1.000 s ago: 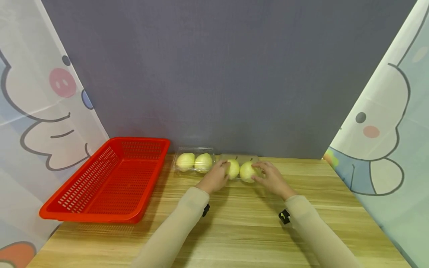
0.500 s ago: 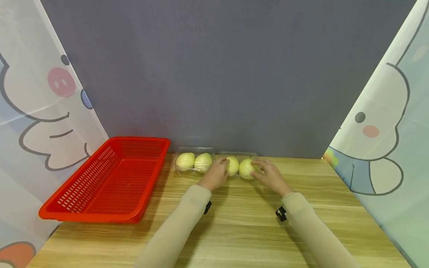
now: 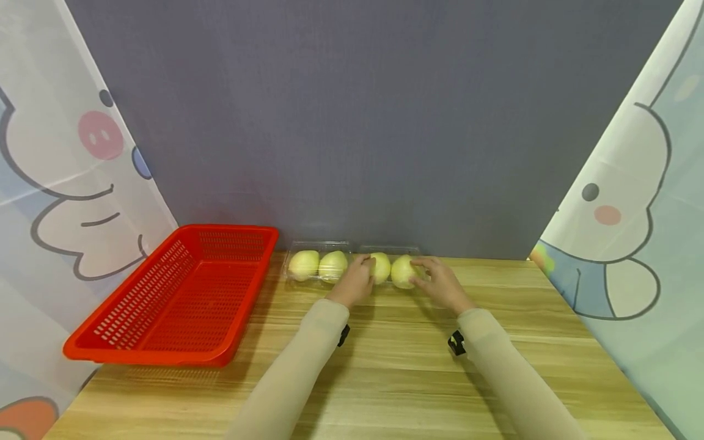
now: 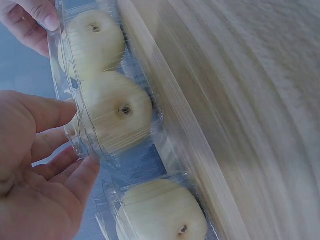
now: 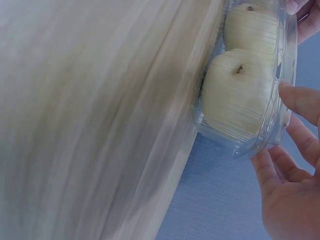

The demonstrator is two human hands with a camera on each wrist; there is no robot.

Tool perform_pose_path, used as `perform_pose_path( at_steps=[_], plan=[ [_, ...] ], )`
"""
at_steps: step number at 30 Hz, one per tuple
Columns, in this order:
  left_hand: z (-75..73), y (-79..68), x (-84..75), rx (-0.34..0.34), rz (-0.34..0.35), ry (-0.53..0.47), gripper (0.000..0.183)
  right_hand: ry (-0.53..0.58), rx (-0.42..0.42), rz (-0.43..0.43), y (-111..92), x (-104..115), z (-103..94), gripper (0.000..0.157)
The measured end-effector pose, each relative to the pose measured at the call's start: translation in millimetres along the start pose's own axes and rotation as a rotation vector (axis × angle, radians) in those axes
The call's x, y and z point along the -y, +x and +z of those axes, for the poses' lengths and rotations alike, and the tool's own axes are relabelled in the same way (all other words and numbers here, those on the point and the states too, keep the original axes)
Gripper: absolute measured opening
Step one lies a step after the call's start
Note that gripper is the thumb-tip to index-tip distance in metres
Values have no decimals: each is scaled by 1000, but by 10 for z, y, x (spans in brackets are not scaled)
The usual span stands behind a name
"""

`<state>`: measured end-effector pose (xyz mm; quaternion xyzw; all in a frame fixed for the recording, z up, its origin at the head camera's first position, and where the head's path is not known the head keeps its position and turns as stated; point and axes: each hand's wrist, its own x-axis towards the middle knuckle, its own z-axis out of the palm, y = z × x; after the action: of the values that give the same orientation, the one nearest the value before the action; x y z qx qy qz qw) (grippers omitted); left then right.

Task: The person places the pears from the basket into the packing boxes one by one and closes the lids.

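Two pale yellow pears [image 3: 403,272] sit side by side in a clear plastic clamshell box [image 5: 235,100] by the back wall. My left hand [image 3: 355,283] grips the left end of this box, thumb and fingers at its rim in the left wrist view. At the opposite end, my right hand [image 3: 441,285] holds the rim the same way. Just left of my left hand stands a second clear clamshell box [image 3: 321,246], also with two pears [image 3: 304,265] inside. Its right end is partly behind my left hand in the head view.
A large red perforated plastic basket [image 3: 187,305] stands on the left of the wooden table [image 3: 401,379]. A grey panel [image 3: 374,122] rises behind the boxes. Printed cartoon curtains [image 3: 610,244] hang on both sides.
Both hands and the right box have shifted slightly back towards the wall and a little left. The box's lid now covers its pears. The left box and the basket have stayed put.
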<state>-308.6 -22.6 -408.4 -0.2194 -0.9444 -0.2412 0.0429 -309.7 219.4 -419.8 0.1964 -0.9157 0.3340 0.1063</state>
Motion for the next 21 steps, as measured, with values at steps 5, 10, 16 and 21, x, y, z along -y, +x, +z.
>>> perform_pose_path(
  at_steps=[5,10,16,21],
  plan=[
    [5,35,5,0,-24,-3,52,10,-3,16,30,-13,17,46],
    [11,70,8,3,-53,-17,52,-13,-8,10,49,-2,30,45],
    [25,80,5,7,-71,-19,53,-15,5,28,47,7,38,46],
    [41,97,2,-15,-50,3,52,-30,-8,18,48,8,31,44]
  ],
)
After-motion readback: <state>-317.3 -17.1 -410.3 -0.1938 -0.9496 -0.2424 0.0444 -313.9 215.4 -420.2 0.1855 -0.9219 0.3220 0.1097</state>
